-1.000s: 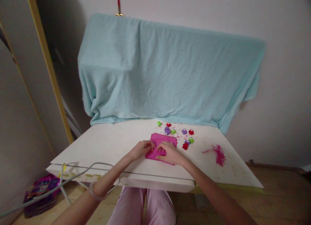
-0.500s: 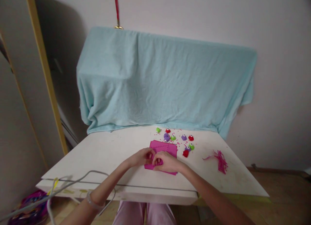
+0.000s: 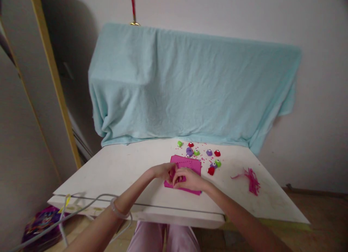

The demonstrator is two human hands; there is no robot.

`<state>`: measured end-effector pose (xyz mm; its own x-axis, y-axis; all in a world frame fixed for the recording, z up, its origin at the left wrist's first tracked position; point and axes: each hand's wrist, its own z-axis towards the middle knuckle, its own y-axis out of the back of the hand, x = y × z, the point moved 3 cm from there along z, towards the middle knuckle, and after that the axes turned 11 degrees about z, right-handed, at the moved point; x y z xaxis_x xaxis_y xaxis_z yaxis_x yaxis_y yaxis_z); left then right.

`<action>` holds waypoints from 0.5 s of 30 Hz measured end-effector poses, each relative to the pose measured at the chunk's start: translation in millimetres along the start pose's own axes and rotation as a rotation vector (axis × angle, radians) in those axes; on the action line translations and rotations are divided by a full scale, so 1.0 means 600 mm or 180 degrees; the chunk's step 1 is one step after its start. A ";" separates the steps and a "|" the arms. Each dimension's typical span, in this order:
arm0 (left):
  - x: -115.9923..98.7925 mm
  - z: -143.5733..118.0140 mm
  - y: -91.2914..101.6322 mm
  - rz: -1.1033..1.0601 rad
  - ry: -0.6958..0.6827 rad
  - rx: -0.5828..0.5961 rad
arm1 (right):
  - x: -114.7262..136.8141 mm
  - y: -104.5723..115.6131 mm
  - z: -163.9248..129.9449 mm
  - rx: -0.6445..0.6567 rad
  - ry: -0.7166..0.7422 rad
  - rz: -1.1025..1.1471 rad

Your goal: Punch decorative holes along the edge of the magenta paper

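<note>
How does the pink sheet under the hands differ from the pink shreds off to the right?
The pink sheet is one flat rectangle; the pink shreds are a loose tangle of thin strips. The left hand and right hand rest on the sheet; the shreds lie untouched. Both share the colour and lie on the white table.

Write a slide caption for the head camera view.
Both hands, left hand and right hand, pinch a pink sheet on a white table near small coloured punches.
</note>
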<state>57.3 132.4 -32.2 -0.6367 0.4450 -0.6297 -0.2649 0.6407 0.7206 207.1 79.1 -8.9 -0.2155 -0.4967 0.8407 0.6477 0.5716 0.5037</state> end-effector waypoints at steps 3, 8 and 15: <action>-0.024 -0.003 0.010 0.0169 0.0199 0.0132 | -0.001 0.000 0.001 0.0031 -0.0017 0.0036; -0.055 -0.007 0.022 0.0535 0.0434 0.0320 | -0.001 0.001 0.004 0.0107 -0.0043 -0.0031; -0.062 -0.005 0.024 0.0555 0.0457 0.0377 | 0.005 0.001 0.007 0.0213 0.0022 -0.0181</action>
<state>75.1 123.1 2.5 -0.7639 0.4673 -0.4451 -0.0606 0.6347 0.7704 203.5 80.8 -5.3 -0.2454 -0.5341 0.8090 0.5842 0.5845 0.5631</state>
